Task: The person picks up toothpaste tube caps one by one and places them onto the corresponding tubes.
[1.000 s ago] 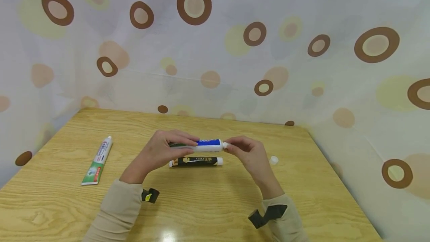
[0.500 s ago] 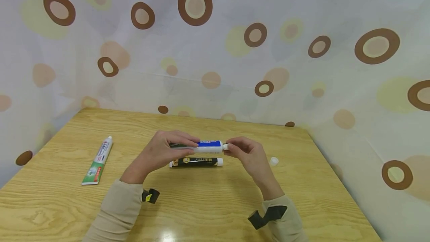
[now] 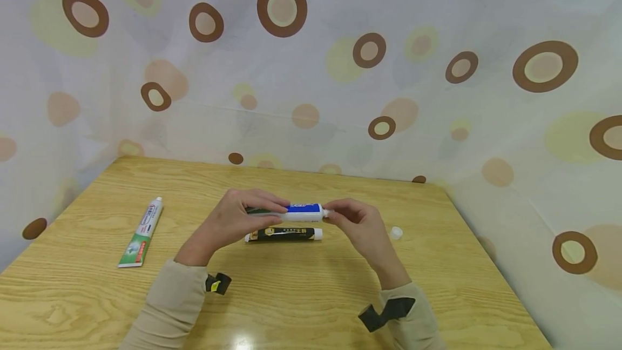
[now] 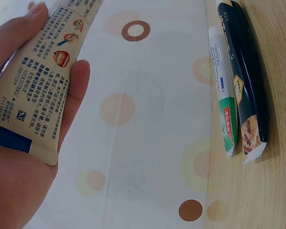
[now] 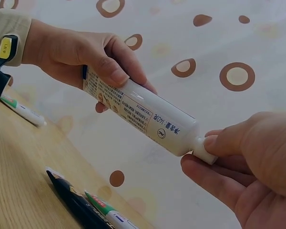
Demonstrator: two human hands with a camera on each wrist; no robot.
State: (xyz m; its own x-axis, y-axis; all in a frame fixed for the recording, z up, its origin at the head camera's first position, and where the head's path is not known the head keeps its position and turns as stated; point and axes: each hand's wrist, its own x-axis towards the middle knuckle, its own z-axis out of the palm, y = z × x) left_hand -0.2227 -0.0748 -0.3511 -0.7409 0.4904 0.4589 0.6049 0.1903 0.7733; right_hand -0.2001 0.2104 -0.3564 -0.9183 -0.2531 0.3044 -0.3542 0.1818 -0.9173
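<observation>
My left hand grips a blue-and-white toothpaste tube above the table, its fingers across one face and the thumb on the other. The tube lies roughly level, neck to the right; small print covers its back in the left wrist view. With thumb and fingertips, my right hand pinches the small white cap at the tube's neck. Whether the cap is fully seated cannot be told. Below lies a black toothpaste tube, and beside it a green-and-white toothpaste tube, mostly hidden in the head view.
Another green-and-white toothpaste tube lies at the left of the wooden table. A loose white cap sits right of my right hand. A curtain with brown rings hangs behind and beside the table.
Both hands and the held tube stay in nearly the same place. The right fingers shift slightly around the cap, and the tube rolls a little in the grip.
</observation>
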